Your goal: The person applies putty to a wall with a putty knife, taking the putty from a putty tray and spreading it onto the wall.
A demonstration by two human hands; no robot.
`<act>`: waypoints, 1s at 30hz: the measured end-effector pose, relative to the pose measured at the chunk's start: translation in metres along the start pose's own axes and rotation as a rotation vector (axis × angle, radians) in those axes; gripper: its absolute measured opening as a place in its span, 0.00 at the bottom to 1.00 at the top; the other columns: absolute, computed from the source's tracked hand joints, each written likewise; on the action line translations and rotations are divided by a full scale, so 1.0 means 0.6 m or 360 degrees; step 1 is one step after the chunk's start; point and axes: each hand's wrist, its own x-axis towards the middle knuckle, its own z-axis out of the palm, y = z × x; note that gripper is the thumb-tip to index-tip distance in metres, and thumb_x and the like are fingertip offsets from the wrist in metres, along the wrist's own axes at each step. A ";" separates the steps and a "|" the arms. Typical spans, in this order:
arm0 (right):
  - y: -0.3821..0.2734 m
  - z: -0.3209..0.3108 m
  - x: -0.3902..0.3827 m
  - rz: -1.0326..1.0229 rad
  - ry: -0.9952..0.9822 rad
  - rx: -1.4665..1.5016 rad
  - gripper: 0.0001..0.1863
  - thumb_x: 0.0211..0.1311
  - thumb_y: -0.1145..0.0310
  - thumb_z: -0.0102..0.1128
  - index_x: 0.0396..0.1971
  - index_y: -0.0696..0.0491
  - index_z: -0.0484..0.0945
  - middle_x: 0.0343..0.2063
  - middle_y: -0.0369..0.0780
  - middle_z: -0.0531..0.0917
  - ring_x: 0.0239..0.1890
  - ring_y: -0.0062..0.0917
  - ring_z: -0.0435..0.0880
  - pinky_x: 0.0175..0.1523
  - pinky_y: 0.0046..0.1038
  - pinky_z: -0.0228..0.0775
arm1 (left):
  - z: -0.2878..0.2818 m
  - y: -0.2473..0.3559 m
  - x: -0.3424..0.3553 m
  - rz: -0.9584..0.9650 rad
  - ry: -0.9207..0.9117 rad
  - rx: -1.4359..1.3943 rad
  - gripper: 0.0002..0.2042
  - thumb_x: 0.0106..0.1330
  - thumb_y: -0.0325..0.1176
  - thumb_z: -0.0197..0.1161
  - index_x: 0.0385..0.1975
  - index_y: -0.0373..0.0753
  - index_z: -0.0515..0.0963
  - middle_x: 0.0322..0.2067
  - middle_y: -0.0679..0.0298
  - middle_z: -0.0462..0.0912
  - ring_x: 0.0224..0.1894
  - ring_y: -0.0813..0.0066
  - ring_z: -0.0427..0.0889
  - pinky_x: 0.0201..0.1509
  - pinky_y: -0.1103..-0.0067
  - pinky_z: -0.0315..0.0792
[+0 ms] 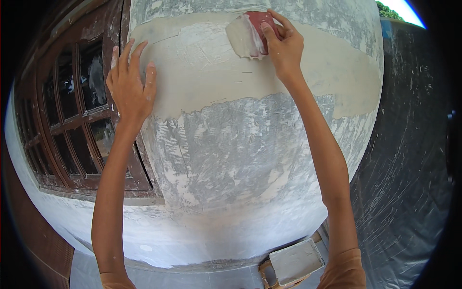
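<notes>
My right hand (pixel 287 50) grips a red putty spreader (pixel 260 21) between thumb and fingers, high on the wall. Along the spreader's left side sits a thick lump of cream putty (pixel 239 37). A broad band of smooth, pale putty (pixel 197 72) runs across the wall (pixel 231 149), with rough grey and white patches above and below it. My left hand (pixel 130 91) has its fingers spread, streaked with white, near the band's left end beside the window frame. Whether its fingertips touch the wall, I cannot tell.
At the left is a brown wooden window (pixel 72 125) with small panes and white splashes. A black plastic sheet (pixel 409 144) hangs at the right, spotted with white. Low down, a putty-smeared grey board or lid (pixel 297 261) lies on a box on the tiled floor (pixel 211 279).
</notes>
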 end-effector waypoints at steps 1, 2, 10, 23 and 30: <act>0.006 -0.023 0.011 -0.0006 0.0191 0.0148 0.20 0.66 0.76 0.60 0.57 0.57 0.76 0.38 0.40 0.87 0.34 0.14 0.82 0.40 0.17 0.76 | -0.002 -0.006 -0.001 0.0005 -0.0010 0.0016 0.22 0.72 0.47 0.48 0.64 0.51 0.70 0.69 0.62 0.64 0.74 0.54 0.53 0.71 0.55 0.47; 0.000 -0.043 0.020 -0.0003 0.0384 0.0029 0.20 0.66 0.77 0.59 0.58 0.59 0.74 0.40 0.42 0.87 0.36 0.17 0.84 0.42 0.19 0.78 | -0.004 -0.010 -0.001 0.0008 -0.0018 0.0031 0.22 0.72 0.47 0.48 0.64 0.51 0.70 0.68 0.63 0.64 0.74 0.54 0.53 0.71 0.56 0.47; -0.040 0.130 -0.053 0.0003 -0.0119 0.0244 0.20 0.64 0.74 0.63 0.56 0.59 0.77 0.32 0.40 0.87 0.32 0.15 0.80 0.41 0.18 0.72 | 0.001 0.007 0.004 -0.0003 -0.0011 0.0031 0.22 0.73 0.46 0.49 0.64 0.51 0.70 0.69 0.63 0.64 0.74 0.54 0.53 0.71 0.56 0.47; -0.036 0.064 -0.024 0.0028 0.0328 0.0351 0.21 0.66 0.75 0.60 0.59 0.60 0.73 0.35 0.41 0.87 0.34 0.15 0.82 0.40 0.18 0.75 | 0.002 -0.005 0.004 0.0012 -0.0011 0.0054 0.23 0.73 0.47 0.48 0.65 0.50 0.69 0.68 0.64 0.64 0.74 0.54 0.52 0.72 0.56 0.47; -0.009 0.068 -0.024 0.0044 0.0497 0.0087 0.19 0.60 0.75 0.60 0.53 0.61 0.77 0.33 0.48 0.87 0.35 0.25 0.86 0.46 0.26 0.75 | 0.006 0.018 0.015 0.0073 -0.0009 -0.0032 0.23 0.73 0.49 0.48 0.65 0.50 0.69 0.69 0.64 0.64 0.74 0.53 0.53 0.71 0.56 0.46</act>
